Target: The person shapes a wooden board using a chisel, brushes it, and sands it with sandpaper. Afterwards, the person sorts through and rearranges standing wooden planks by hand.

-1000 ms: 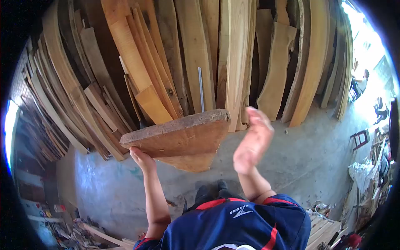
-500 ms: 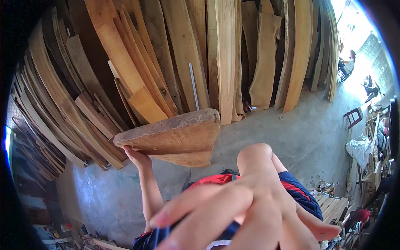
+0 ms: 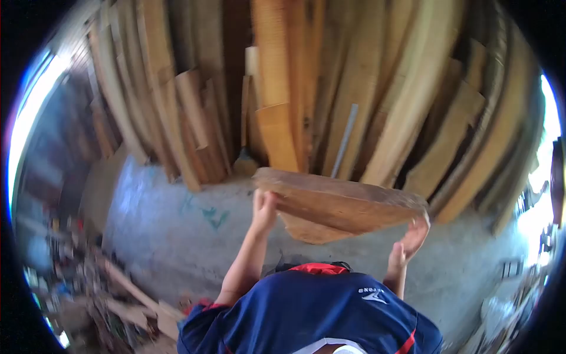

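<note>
A thick brown wooden slab with a rough, darker edge is held up in front of my body. My left hand grips its left end, fingers at the near corner. At the slab's right end is my right hand, its fingers against the corner and its thumb apart below. Slight motion blur softens the hands and the wood.
Tall boards lean in a long row beyond the slab, with a thin metallic strip among them. Grey concrete floor lies below. Wood scraps are piled at the lower left, and a silvery plastic bag sits at the lower right.
My right hand has gone from near the camera to the slab's right end. The slab and my left hand now appear farther right, and the view has turned left.
</note>
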Tool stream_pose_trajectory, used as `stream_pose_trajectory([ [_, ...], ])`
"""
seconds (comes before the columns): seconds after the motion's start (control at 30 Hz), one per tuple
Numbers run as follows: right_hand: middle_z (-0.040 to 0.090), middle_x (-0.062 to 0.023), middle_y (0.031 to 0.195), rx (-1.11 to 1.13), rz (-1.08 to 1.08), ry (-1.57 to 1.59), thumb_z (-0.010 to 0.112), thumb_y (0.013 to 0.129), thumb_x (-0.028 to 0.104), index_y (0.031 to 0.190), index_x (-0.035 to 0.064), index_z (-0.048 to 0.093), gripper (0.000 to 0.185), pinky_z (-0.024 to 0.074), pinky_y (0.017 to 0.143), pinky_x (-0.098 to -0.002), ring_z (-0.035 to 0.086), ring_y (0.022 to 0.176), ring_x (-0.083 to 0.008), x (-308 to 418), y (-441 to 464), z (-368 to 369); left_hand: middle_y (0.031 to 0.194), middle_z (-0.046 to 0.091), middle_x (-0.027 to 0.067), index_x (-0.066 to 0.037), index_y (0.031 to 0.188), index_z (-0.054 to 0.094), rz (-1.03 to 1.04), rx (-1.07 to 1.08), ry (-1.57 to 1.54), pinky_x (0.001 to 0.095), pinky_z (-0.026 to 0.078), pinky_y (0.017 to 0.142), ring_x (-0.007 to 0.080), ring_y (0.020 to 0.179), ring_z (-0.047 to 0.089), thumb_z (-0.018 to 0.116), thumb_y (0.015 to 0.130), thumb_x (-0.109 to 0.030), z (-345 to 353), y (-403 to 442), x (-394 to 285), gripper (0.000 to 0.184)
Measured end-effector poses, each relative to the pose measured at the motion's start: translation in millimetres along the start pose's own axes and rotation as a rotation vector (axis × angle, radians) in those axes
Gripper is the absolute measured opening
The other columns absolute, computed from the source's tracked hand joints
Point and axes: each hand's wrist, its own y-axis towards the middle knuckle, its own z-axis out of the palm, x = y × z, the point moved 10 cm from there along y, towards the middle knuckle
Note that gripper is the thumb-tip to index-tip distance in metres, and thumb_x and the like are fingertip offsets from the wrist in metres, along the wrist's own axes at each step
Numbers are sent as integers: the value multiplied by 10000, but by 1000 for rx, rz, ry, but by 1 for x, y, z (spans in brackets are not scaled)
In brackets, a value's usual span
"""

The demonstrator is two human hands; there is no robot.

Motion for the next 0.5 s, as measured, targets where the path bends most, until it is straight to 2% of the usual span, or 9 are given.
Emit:
stream_pose_trajectory([
  [0.03, 410, -169, 1340, 114, 75, -42, 694, 733, 519, 1314, 2, 368, 843, 366, 982, -389, 409, 1244, -269, -31, -23, -2, 889, 557, -7, -59, 1031, 503, -95, 25, -56, 240, 418, 685, 77, 793, 498, 510, 939, -309, 5, -3, -1, 266],
  [0.1, 365, -148, 1386, 291, 207, -12, 691, 774, 472, 1375, 4, 281, 865, 320, 1023, -396, 376, 1265, -262, -72, -57, 8, 1031, 581, 40, 2, 1180, 493, -46, 121, -34, 292, 425, 852, 127, 969, 529, 564, 887, -426, 15, 1, -17, 524],
  [0.13, 365, -148, 1386, 347, 206, 25, 691, 774, 472, 1375, 4, 281, 865, 320, 1023, -396, 376, 1265, -262, -84, -66, 23, 1107, 570, 49, 11, 1233, 473, 10, 195, -162, 302, 394, 925, 144, 1060, 509, 579, 870, -460, 25, 4, -33, 604],
  [0.17, 330, -143, 1410, 304, 267, 104, 623, 790, 528, 1390, 8, 256, 874, 294, 1042, -404, 347, 1285, -267, -101, -73, 31, 1141, 560, 53, 10, 1239, 473, 15, 138, -190, 298, 378, 941, 147, 1090, 492, 579, 857, -511, 12, 4, -15, 654],
  [0.23, 258, -134, 1459, 195, 401, 234, 487, 823, 640, 1419, 16, 206, 908, 240, 1081, -420, 287, 1325, -278, -129, -84, 39, 1136, 563, 57, 17, 1244, 466, -16, 296, -143, 300, 365, 958, 146, 1091, 486, 568, 841, -568, 25, 8, -26, 718],
  [0.3, 221, -145, 1478, -26, 470, 207, 329, 800, 774, 1429, 0, 171, 1010, 229, 1096, -426, 268, 1337, -295, -125, -81, 48, 1043, 591, 38, 19, 1171, 525, -66, 310, -122, 288, 425, 858, 125, 988, 525, 548, 843, -595, 27, 5, -21, 697],
  [0.37, 211, -158, 1479, 10, 451, 212, 325, 799, 777, 1426, -15, 159, 1024, 228, 1097, -426, 268, 1336, -298, -127, -75, 56, 960, 623, 14, 8, 1086, 582, -75, 307, -70, 270, 458, 757, 103, 891, 546, 562, 857, -558, 19, -3, 20, 610],
  [0.43, 201, -170, 1479, 28, 431, 212, 320, 797, 780, 1422, -30, 147, 1038, 227, 1098, -425, 268, 1335, -302, -124, -71, 57, 953, 626, 12, 2, 1078, 588, -38, 320, -144, 273, 457, 763, 99, 889, 542, 586, 852, -537, 36, -5, -2, 584],
  [0.5, 201, -201, 1472, -61, 473, -23, 293, 800, 783, 1411, -60, 146, 1051, 220, 1102, -433, 266, 1333, -312, -124, -63, 40, 934, 631, 17, 0, 1042, 604, -25, 294, -227, 281, 456, 772, 90, 890, 535, 653, 829, -479, 52, -6, -12, 527],
])
